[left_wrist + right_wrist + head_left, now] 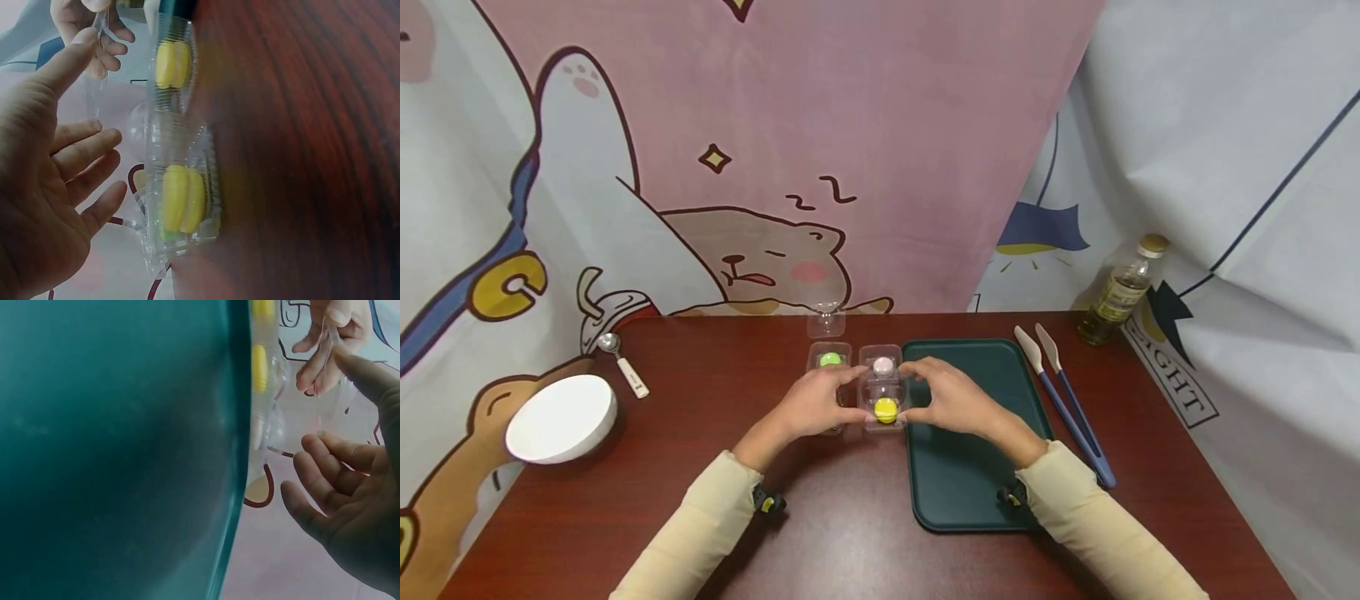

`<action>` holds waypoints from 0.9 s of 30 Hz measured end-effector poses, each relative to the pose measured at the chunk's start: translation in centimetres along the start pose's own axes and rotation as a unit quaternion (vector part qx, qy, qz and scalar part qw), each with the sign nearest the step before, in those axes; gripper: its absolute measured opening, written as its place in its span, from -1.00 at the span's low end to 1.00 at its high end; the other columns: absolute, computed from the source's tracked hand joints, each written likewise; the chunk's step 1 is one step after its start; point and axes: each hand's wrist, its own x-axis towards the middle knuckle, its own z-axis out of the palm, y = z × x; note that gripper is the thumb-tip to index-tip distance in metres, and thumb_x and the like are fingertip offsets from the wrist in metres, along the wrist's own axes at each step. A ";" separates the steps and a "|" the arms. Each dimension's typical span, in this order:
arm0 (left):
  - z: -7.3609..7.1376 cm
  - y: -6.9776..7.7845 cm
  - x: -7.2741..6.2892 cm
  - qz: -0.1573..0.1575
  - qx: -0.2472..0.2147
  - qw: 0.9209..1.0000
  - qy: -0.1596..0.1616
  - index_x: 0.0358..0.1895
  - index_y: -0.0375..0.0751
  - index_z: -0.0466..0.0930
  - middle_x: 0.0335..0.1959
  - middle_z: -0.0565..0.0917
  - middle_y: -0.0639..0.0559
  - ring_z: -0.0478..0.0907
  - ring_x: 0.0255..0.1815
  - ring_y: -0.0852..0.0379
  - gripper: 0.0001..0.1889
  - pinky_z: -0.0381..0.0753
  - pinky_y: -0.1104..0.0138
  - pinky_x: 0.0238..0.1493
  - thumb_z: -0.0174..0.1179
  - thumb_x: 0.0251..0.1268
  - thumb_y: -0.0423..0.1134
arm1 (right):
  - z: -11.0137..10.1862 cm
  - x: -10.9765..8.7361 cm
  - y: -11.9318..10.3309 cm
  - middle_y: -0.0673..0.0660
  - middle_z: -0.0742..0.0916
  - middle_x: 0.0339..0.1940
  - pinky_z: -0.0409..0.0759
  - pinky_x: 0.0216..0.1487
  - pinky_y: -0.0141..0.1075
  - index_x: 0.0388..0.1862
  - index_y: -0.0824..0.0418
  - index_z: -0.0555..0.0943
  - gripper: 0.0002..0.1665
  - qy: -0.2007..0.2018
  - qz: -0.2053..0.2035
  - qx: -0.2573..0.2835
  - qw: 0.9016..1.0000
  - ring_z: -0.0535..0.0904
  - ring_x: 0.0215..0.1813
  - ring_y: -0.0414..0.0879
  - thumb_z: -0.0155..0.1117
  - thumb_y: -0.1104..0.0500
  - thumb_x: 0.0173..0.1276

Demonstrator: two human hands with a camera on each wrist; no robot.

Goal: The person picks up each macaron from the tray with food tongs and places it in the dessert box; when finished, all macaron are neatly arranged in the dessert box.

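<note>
Both hands hold a thin clear plastic lid (98, 69) above clear macaron boxes. My left hand (811, 402) pinches its left side between thumb and fingertips; my right hand (951, 396) grips the right side the same way. Below it in the head view, a clear box (880, 351) contains a pinkish macaron (883, 367) and a yellow macaron (886, 410). Left of that box stands a second clear box (829, 346) with a green macaron (831, 359); the left hand hides its near part. The left wrist view shows two yellow macarons through the box walls.
A dark green tray (970, 492) lies right of the boxes, under the right forearm. Blue-handled tongs (1071, 412) and an oil bottle (1118, 296) are farther right. A white bowl (561, 419) and a spoon (625, 367) sit left. Another clear plastic piece (826, 322) is behind the boxes.
</note>
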 end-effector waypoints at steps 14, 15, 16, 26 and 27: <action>0.5 -0.2 0.4 0.023 0.133 0.991 -0.015 0.28 0.02 0.64 0.16 0.74 0.06 0.53 0.33 -0.05 -0.22 0.47 -0.03 0.37 0.48 -0.04 0.32 | 1.8 0.2 0.4 0.07 0.60 0.14 0.60 0.09 -0.07 0.35 0.07 0.54 -0.14 -0.009 0.026 -0.050 0.998 0.54 0.14 -0.03 0.57 -0.23 0.12; 0.5 -0.3 0.3 0.022 0.132 0.991 -0.016 0.28 0.01 0.64 0.16 0.74 0.05 0.54 0.33 -0.07 -0.21 0.47 -0.03 0.37 0.48 -0.04 0.32 | 1.8 0.2 0.4 0.06 0.61 0.14 0.60 0.08 -0.07 0.34 0.07 0.54 -0.14 -0.010 0.027 -0.051 0.998 0.54 0.14 -0.04 0.57 -0.23 0.12; 0.6 -0.3 0.3 0.021 0.132 0.991 -0.017 0.29 0.01 0.64 0.17 0.73 0.05 0.54 0.33 -0.07 -0.21 0.47 -0.03 0.37 0.48 -0.04 0.32 | 1.9 0.2 0.4 0.06 0.61 0.13 0.60 0.08 -0.08 0.34 0.07 0.55 -0.15 -0.012 0.029 -0.052 0.998 0.54 0.14 -0.04 0.57 -0.23 0.12; 1.0 -0.2 0.5 0.009 0.155 0.988 -0.022 0.28 0.07 0.65 0.10 0.77 0.11 0.52 0.33 0.00 -0.20 0.41 0.00 0.37 0.49 -0.09 0.34 | 2.1 0.2 0.6 0.09 0.63 0.14 0.60 0.11 -0.07 0.34 0.09 0.56 -0.13 -0.015 0.024 -0.071 0.997 0.56 0.13 -0.03 0.56 -0.26 0.11; 1.0 -0.2 0.5 0.008 0.157 0.987 -0.023 0.28 0.08 0.65 0.09 0.77 0.13 0.52 0.33 0.01 -0.20 0.40 0.01 0.38 0.49 -0.09 0.35 | 2.1 0.2 0.6 0.09 0.63 0.15 0.60 0.12 -0.07 0.34 0.09 0.56 -0.12 -0.015 0.023 -0.074 0.997 0.56 0.14 -0.03 0.56 -0.27 0.11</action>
